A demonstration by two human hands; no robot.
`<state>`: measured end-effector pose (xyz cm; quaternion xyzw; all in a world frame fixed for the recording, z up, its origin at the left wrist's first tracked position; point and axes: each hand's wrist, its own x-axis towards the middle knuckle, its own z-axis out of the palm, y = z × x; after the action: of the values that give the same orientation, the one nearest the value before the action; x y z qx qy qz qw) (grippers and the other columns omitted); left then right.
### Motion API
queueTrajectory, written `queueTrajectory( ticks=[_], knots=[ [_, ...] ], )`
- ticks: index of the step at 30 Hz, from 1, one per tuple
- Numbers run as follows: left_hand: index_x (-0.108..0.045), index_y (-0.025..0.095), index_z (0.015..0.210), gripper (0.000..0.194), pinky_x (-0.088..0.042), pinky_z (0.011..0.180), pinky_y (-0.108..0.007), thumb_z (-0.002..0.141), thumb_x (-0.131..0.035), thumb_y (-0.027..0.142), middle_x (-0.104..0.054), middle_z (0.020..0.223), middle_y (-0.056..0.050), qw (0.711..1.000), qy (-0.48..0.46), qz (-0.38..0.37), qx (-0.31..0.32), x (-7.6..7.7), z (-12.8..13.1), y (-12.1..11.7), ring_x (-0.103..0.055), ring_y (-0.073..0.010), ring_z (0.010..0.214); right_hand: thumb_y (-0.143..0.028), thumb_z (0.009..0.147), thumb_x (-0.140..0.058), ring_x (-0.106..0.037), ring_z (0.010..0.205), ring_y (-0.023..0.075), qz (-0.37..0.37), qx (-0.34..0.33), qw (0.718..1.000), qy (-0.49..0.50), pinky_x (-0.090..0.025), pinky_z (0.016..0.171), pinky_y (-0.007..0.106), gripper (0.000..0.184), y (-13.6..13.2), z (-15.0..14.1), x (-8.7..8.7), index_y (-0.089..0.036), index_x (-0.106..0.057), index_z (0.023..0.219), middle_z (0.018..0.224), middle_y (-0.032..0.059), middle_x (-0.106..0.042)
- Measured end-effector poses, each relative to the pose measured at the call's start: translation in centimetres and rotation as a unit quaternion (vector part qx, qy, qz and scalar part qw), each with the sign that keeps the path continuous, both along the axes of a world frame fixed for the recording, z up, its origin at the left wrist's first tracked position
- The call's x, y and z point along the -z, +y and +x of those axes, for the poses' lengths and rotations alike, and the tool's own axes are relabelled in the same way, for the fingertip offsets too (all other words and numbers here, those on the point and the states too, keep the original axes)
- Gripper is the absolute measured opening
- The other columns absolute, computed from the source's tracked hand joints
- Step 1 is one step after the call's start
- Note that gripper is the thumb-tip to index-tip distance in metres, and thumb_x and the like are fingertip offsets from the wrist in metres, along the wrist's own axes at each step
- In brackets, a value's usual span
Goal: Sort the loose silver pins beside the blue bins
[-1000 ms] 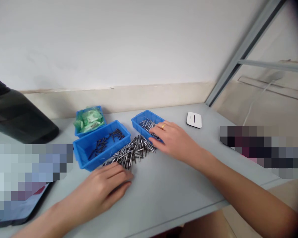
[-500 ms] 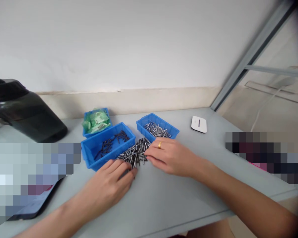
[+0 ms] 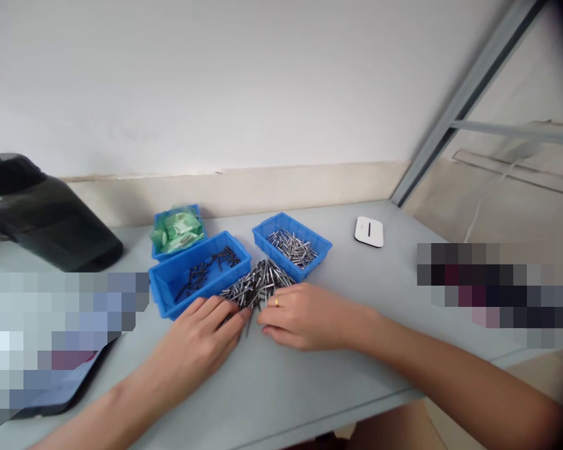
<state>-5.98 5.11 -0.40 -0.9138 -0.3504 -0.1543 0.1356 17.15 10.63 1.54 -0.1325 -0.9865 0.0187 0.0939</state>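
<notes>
A heap of thin metal pins [image 3: 258, 282], silver and dark mixed, lies on the table between my two hands. At its front left edge, my left hand [image 3: 209, 331] has thumb and forefinger closed together on a pin [image 3: 248, 325] that sticks out below the fingertips. My right hand [image 3: 304, 315], with a gold ring, rests against the heap's right front, fingers curled and pressed together; whatever is in them is hidden. Behind the heap on the left is a blue bin [image 3: 169, 290] with dark pins in it. To the right stands a blue bin [image 3: 321, 253] holding silver pins.
A third blue bin [image 3: 156, 250] at the back holds green plastic packaging [image 3: 181, 228]. A dark bottle [image 3: 70, 219] stands at left, near a tablet-like device [image 3: 60, 394], partly blurred out. A small white box [image 3: 370, 231] lies at right, near a metal frame post [image 3: 431, 144].
My right hand has left the right-hand bin and come forward and left to the heap's front. My left hand has stayed at the heap's edge, its fingers shifting among the pins.
</notes>
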Motion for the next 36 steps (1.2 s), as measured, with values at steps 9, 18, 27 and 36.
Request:
queueTrajectory(
  ticks=[9, 18, 27, 36],
  knots=[
    [-0.064, 0.016, 0.091, 0.026, -0.034, 0.064, -0.033, 0.097, -0.038, 0.015, -0.061, 0.075, -0.002, 1.000, 0.004, 0.000, -0.002, -0.14, -0.27, -0.13, -0.054, -0.0183, 0.071, -0.024, 0.095, -0.041, -0.055, 0.073, 0.0144, -0.009, 0.006, 1.000, -0.005, -0.037, 0.064, 0.027, 0.020, 0.24, 0.06, 0.04, -0.017, -0.059, 0.089, 0.080, 0.0023, -0.064],
    [-0.065, 0.015, 0.092, 0.022, -0.036, 0.065, -0.034, 0.097, -0.043, 0.020, -0.061, 0.077, -0.003, 0.999, -0.003, 0.019, -0.036, -0.05, -0.34, -0.29, -0.053, -0.0187, 0.070, -0.024, 0.096, -0.040, -0.056, 0.075, 0.0151, -0.009, 0.008, 1.000, -0.008, -0.040, 0.066, 0.028, 0.021, 0.26, 0.15, -0.04, -0.017, -0.059, 0.090, 0.079, 0.0025, -0.063],
    [-0.065, 0.017, 0.084, 0.028, -0.032, 0.063, -0.035, 0.098, -0.042, 0.021, -0.059, 0.071, -0.002, 0.999, -0.004, 0.023, -0.040, 0.23, -0.33, -0.35, -0.052, -0.0201, 0.068, -0.025, 0.096, -0.042, -0.055, 0.074, 0.0147, -0.011, 0.015, 1.000, -0.016, -0.038, 0.065, 0.027, 0.020, 0.27, 0.15, -0.12, -0.016, -0.059, 0.089, 0.079, 0.0035, -0.063],
    [-0.065, 0.017, 0.083, 0.029, -0.032, 0.063, -0.034, 0.098, -0.041, 0.022, -0.060, 0.070, -0.002, 0.999, 0.007, 0.033, -0.043, -0.10, -0.14, -0.45, -0.051, -0.0202, 0.068, -0.025, 0.096, -0.042, -0.056, 0.076, 0.0152, -0.013, 0.012, 1.000, -0.011, -0.039, 0.066, 0.028, 0.020, 0.35, 0.23, 0.00, -0.016, -0.059, 0.091, 0.080, 0.0032, -0.063]
  ],
)
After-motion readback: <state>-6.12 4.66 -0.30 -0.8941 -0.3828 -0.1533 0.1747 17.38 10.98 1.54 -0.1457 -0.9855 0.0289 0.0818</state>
